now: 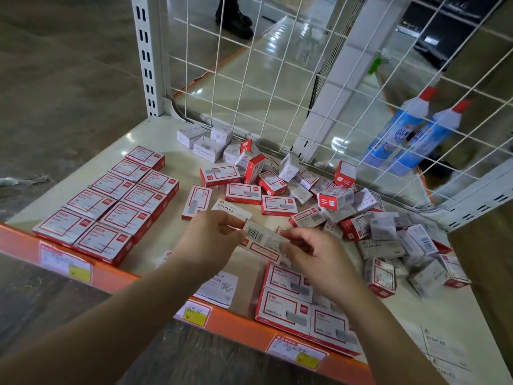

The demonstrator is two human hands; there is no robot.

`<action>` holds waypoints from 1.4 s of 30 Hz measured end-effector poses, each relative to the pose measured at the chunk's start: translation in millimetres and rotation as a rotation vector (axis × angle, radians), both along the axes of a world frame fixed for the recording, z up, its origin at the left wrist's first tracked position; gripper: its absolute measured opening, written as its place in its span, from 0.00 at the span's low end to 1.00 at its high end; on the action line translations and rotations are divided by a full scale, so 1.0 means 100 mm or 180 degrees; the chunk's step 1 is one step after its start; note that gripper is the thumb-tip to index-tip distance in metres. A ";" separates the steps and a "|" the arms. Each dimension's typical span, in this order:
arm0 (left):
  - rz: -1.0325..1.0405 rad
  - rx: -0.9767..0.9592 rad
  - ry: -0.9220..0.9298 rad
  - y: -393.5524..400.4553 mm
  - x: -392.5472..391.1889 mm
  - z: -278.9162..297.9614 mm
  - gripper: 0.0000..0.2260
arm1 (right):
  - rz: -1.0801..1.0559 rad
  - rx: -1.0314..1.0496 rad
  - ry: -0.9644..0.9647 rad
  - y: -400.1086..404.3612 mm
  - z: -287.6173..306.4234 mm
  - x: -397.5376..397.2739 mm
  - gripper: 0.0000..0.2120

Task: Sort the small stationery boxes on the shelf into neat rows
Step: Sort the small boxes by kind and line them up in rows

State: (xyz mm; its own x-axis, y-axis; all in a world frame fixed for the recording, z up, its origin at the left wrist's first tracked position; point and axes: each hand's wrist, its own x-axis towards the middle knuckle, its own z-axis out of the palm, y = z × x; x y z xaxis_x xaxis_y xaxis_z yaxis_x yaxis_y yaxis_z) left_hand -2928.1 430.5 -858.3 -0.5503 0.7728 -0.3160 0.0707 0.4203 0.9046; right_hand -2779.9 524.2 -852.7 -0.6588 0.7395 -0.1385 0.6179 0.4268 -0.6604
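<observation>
Leftmost, on the cream shelf [172, 226], paper-clip boxes [111, 202] lie flat in two neat rows, long sides touching, the rows running from the orange front edge [25, 240] back toward the slotted white upright [147, 54]. Just right of them a loose staple box [196, 201] lies flat, its long axis pointing away from the front edge. Over the middle of the shelf the left hand [211, 237] and the right hand [313, 254] share one small staple box [263, 237]: the left pinches its left end between thumb and curled fingers, the right pinches the other end, so the box's long axis runs left to right, dipping slightly toward the right, with its barcode side up. Below the right hand, larger staple boxes [286, 307] sit side by side at the front edge. Behind and to the right, a jumbled heap of boxes [369, 220] points every way, some flat, some on end, against the wire mesh back [277, 79]. Beyond the mesh, two blue bottles [410, 134] with red caps lean.
</observation>
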 end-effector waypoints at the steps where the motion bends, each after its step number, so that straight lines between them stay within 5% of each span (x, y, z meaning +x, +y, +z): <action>1: -0.0007 0.0013 0.0015 0.00 0.01 0.01 0.04 | -0.0035 0.0024 0.0071 -0.01 0.01 0.00 0.07; 5: -0.0036 -0.0090 0.0181 0.00 0.02 0.06 0.11 | -0.0112 0.0401 0.0166 -0.09 0.03 0.00 0.13; 12: 0.0187 -0.0325 -0.0305 0.04 0.01 0.05 0.14 | 0.0139 0.1068 0.0024 -0.15 -0.02 0.04 0.08; 16: 0.0244 -0.0387 -0.0510 0.04 -0.01 0.02 0.08 | 0.0331 0.1533 0.0133 -0.19 -0.07 0.06 0.08; 25: 0.0480 -0.0304 -0.0722 -0.03 0.00 0.00 0.04 | 0.0122 0.0909 -0.0097 -0.13 -0.06 0.12 0.15; 36: 0.0099 -0.0063 -0.0042 -0.05 0.10 0.03 0.11 | 0.0409 0.0727 -0.0064 -0.01 0.07 -0.06 0.12; 42: 0.0041 -0.0007 0.0123 -0.05 0.11 0.03 0.12 | 0.0620 0.0042 -0.0235 0.06 0.16 -0.20 0.11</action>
